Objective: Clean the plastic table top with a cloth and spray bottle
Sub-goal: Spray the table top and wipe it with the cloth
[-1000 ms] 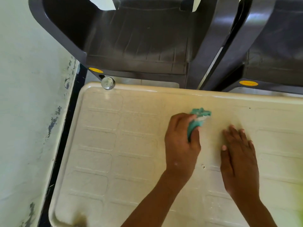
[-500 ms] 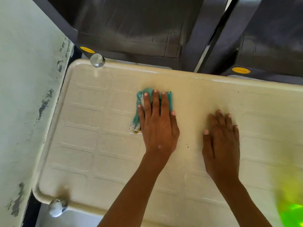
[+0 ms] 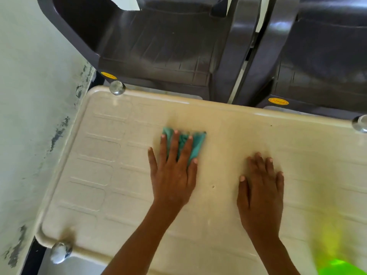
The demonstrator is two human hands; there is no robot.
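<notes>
Fingers (image 3: 174,147) of the left hand (image 3: 172,181) are spread wide and straight, pressing a teal cloth (image 3: 198,142) flat against the cream table top (image 3: 111,195), a little toward its far edge and left of centre. The flat palm likely spreads pressure over more cloth than a pinch would. What shows of the cloth lies with its long side across the table, roughly parallel to the far edge, and it narrows back toward the palm; the rest is hidden under the hand. The right hand (image 3: 260,197) rests flat on bare plastic well to the right, fingers straight and close together, holding nothing, probably to brace the body and steady the table. At the lower right corner a blurred bright green shape (image 3: 341,267) may be the spray bottle; which way it points cannot be told. Two dark chairs (image 3: 158,46) stand against the far edge.
</notes>
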